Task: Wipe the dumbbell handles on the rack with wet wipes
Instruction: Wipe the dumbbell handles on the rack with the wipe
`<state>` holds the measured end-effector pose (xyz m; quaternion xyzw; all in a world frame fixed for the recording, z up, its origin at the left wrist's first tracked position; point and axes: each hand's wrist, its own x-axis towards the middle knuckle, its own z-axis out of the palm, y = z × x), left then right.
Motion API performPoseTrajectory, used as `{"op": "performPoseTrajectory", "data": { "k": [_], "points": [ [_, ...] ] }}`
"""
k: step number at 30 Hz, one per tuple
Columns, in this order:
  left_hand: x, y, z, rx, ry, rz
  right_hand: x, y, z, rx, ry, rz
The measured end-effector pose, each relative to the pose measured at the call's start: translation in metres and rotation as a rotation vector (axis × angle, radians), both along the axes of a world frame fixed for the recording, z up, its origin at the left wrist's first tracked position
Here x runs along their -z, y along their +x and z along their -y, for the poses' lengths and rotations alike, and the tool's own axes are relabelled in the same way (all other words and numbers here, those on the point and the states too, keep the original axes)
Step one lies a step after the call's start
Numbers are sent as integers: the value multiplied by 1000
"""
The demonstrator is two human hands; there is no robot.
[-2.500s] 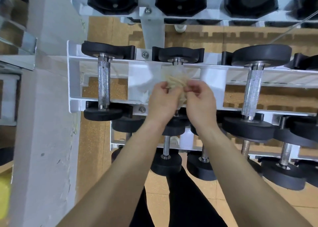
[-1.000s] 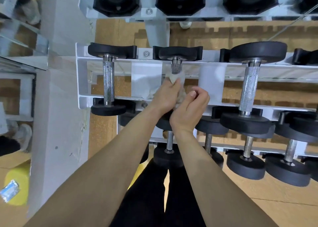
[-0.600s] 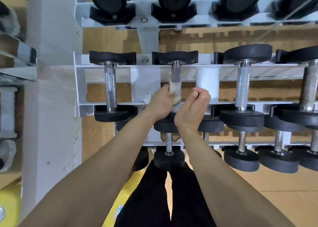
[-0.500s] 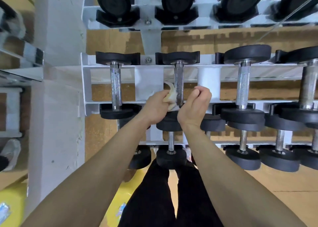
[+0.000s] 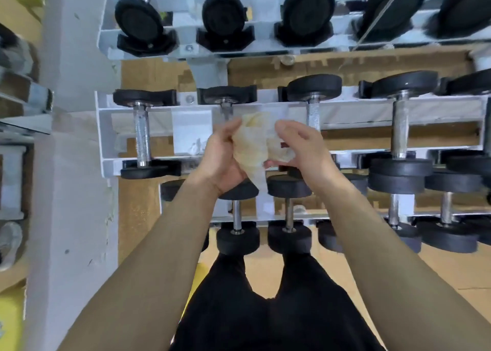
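Note:
A crumpled, yellowed wet wipe [image 5: 252, 143] is stretched between my left hand [image 5: 221, 159] and my right hand [image 5: 300, 146], both gripping it above the middle tier of the white dumbbell rack [image 5: 103, 138]. Behind the wipe lies the second dumbbell of that tier; only the top of its metal handle [image 5: 225, 110] shows, the rest is hidden. To the left rests a dumbbell with a knurled handle [image 5: 140, 135]. To the right, another handle [image 5: 313, 116] peeks out above my right hand.
More black dumbbells fill the upper tier [image 5: 223, 18], the lower tier [image 5: 288, 212] and the right side [image 5: 400, 130]. A grey concrete pillar [image 5: 71, 191] stands left of the rack. My black-clad legs [image 5: 265, 310] are below, on a wooden floor.
My left hand has left the second dumbbell's handle, which it was rubbing with the wipe. Both hands now hold the wipe, spread out between them above the handle.

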<state>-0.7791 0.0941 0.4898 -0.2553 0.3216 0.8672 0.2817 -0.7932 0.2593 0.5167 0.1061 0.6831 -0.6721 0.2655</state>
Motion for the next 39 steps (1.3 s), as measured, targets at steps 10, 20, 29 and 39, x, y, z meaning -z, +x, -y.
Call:
{"op": "performPoseTrajectory", "data": {
  "k": [10,20,29,39],
  "points": [
    [7,-13,-117,-69,-638,-13,-10,-44,-113,-87,176,-160],
    [9,-13,-111,-7,-607,-87,16,-63,-128,56,82,-29],
    [62,-75,-92,-123,-1002,29,107,-78,-126,311,243,286],
    [87,-35,-138,-248,-1252,10,101,-68,-64,33,575,-46]
  ]
}}
